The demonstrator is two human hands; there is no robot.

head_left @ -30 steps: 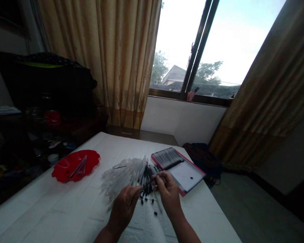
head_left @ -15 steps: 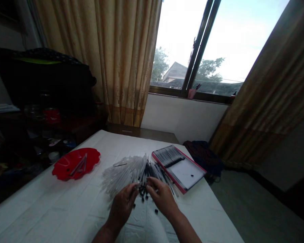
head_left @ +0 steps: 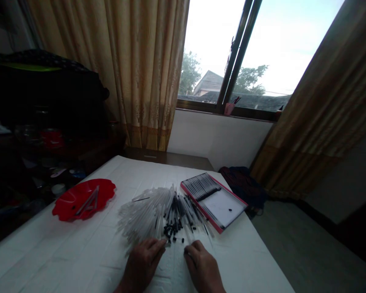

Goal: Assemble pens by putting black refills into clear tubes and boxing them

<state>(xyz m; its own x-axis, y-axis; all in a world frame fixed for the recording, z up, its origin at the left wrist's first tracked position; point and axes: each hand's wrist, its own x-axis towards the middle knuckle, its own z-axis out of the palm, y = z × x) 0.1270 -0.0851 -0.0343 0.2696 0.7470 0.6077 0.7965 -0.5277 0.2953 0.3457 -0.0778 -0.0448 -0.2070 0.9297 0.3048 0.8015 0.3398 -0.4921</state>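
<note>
My right hand [head_left: 203, 264] rests low over the white table, thumb and forefinger pinched on a small black pen cap [head_left: 186, 251], mostly covered by the fingers. To its left, my left hand [head_left: 144, 260] is closed in a pinch; what its fingertips hold, if anything, is hidden. Just beyond both hands lies a cluster of loose black caps [head_left: 171, 230]. Behind them fan out a heap of clear pen barrels [head_left: 146, 209] and, on its right, thin dark ink refills [head_left: 179, 205].
A red-edged box [head_left: 221, 207] at the right holds a row of pens [head_left: 201, 186] and a loose black piece. On the left sits a wavy red dish [head_left: 62, 203] with a few clear tubes [head_left: 90, 201]. The white table's [head_left: 256, 260] right edge slopes down toward me.
Both hands have drawn back toward me and apart, uncovering the caps. My right hand has come down to the black cap lying near the front. The view has shifted slightly.
</note>
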